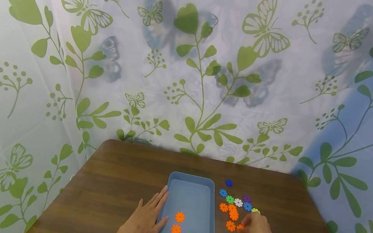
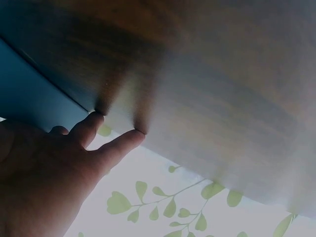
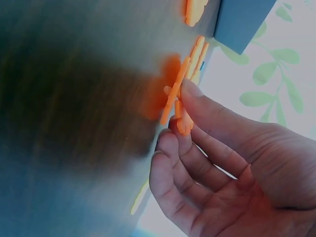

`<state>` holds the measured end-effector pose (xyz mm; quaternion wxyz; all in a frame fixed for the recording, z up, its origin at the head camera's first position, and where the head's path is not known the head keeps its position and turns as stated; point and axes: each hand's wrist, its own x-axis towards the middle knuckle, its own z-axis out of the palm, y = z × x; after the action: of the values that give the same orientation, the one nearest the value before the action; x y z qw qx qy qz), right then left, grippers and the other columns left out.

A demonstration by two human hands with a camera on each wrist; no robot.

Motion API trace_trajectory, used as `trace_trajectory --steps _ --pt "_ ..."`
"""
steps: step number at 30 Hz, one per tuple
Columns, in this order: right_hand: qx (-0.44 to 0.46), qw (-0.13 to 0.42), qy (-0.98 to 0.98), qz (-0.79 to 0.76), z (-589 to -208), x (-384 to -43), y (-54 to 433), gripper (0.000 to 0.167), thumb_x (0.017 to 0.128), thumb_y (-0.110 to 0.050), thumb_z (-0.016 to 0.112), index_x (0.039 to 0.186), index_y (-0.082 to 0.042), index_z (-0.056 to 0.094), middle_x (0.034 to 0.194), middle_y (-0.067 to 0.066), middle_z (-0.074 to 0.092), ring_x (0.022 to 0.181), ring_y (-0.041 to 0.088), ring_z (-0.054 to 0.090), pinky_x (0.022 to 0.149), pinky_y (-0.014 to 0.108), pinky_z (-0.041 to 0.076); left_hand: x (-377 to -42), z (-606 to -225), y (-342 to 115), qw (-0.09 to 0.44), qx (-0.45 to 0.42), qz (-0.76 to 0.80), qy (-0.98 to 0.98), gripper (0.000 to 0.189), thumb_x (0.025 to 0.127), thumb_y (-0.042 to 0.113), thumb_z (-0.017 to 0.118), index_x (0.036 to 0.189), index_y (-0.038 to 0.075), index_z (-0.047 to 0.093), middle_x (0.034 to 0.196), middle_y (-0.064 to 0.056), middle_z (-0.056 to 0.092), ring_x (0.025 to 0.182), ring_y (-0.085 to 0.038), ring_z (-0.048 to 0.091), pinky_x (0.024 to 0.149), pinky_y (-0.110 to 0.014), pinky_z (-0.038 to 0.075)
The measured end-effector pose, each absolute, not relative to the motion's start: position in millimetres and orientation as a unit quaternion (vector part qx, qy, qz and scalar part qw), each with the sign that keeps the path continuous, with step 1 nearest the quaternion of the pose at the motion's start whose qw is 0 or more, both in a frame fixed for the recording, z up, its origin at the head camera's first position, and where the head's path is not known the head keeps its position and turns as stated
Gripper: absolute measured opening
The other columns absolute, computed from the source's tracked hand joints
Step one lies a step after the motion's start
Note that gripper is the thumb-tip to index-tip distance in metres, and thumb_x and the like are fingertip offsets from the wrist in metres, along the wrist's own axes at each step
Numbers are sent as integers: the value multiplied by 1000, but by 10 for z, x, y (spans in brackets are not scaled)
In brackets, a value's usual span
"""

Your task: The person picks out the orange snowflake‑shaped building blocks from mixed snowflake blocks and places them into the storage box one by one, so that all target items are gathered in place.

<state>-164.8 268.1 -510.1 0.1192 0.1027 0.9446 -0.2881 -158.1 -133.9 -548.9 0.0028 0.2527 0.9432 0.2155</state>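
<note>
My left hand [image 1: 145, 216] lies against the left edge of the blue-grey tray [image 1: 213, 216], fingers straight, with the thumb over the rim. Two orange notched discs [image 1: 180, 216] lie flat inside the tray. To the right of it, my right hand [image 1: 258, 230] pinches an orange notched disc [image 1: 240, 228] between thumb and fingers, low over the table. In the right wrist view the held orange disc [image 3: 185, 124] is tilted at the fingertips, and another orange disc [image 3: 176, 91] stands edge-on beside the thumb. Several more orange discs [image 1: 231, 226] lie around that hand.
Beyond the orange discs lie blue [image 1: 228, 183], green [image 1: 230, 199], white [image 1: 238, 202], purple [image 1: 247, 199] and yellow [image 1: 255, 210] notched discs. The brown wooden table [image 1: 123, 174] ends in front of a leaf-and-butterfly patterned curtain [image 1: 158, 128].
</note>
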Motion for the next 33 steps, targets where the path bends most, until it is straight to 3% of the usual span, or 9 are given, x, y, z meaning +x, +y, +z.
trace_trajectory --steps 10,20,26,33 --pt "88 92 942 -310 -5113 -1619 2677 17 78 0 93 84 -4 78 81 4 68 73 21 61 66 38 56 -1552 -5388 -1332 15 253 223 941 76 111 45 54 170 5 27 181 -9 18 153 -45 43 104 -89 33" --pt "79 92 934 -336 -5103 -1608 2689 8 85 6 84 91 1 81 85 7 75 72 21 71 69 43 63 -1548 -5364 -1321 24 244 217 945 77 110 46 55 170 5 28 181 -9 18 155 -43 41 105 -87 33" --pt "72 91 935 -335 -5098 -1616 2697 8 89 8 80 92 2 82 92 12 77 74 21 71 70 44 64 -1574 -5424 -1342 8 255 211 944 76 112 47 51 171 6 25 181 -8 16 153 -46 42 103 -88 34" --pt "72 94 936 -331 -5082 -1603 2699 10 89 8 79 93 -1 83 91 9 76 75 19 69 69 41 64 -1552 -5357 -1329 25 246 222 943 77 111 45 55 170 5 28 181 -9 19 155 -44 41 106 -87 33"
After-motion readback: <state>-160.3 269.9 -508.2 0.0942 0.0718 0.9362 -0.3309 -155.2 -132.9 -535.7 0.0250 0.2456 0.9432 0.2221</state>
